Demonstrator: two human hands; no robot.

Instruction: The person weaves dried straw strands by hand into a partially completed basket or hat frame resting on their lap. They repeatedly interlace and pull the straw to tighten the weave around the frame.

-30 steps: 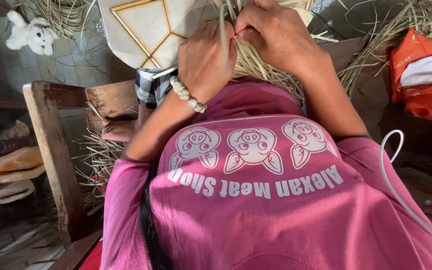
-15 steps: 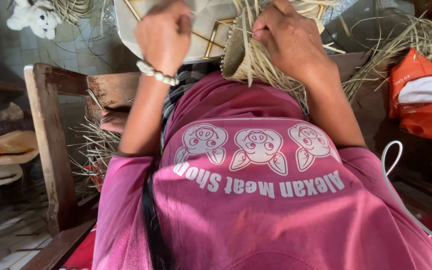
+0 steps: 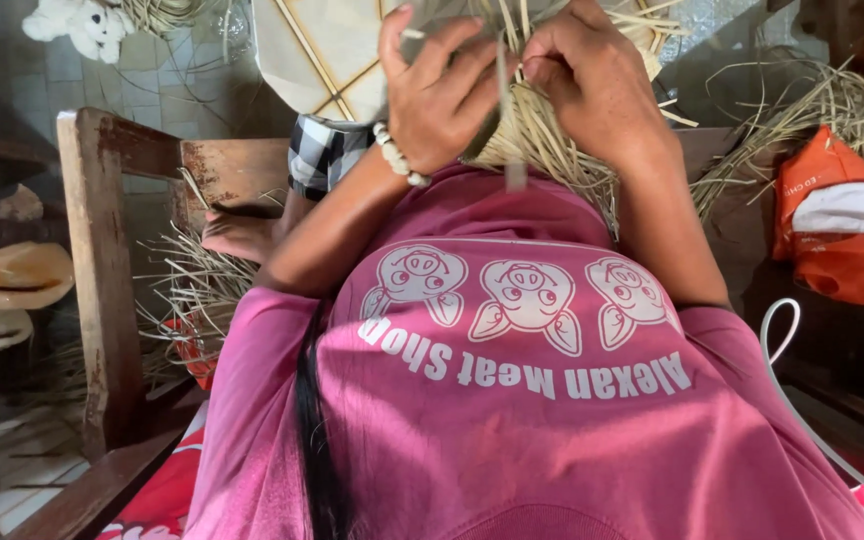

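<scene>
My left hand (image 3: 444, 90), with a bead bracelet on the wrist, grips a woven piece of dry straw (image 3: 537, 130) held up in front of my chest. My right hand (image 3: 592, 80) pinches straw strands at the top of the same piece. Loose strands hang down from it over my pink shirt. A pale cone-shaped hat (image 3: 317, 50) with thin yellow ribs lies just behind my hands.
A wooden chair frame (image 3: 102, 270) stands at the left with straw (image 3: 192, 290) under it. A white plush toy (image 3: 77, 22) lies on the tiled floor at top left. Woven hats (image 3: 7, 280) sit at far left. Orange bags (image 3: 842, 230) and more straw are at the right.
My left hand has come back from the left onto the straw piece, beside my right hand. The view has shifted slightly downward.
</scene>
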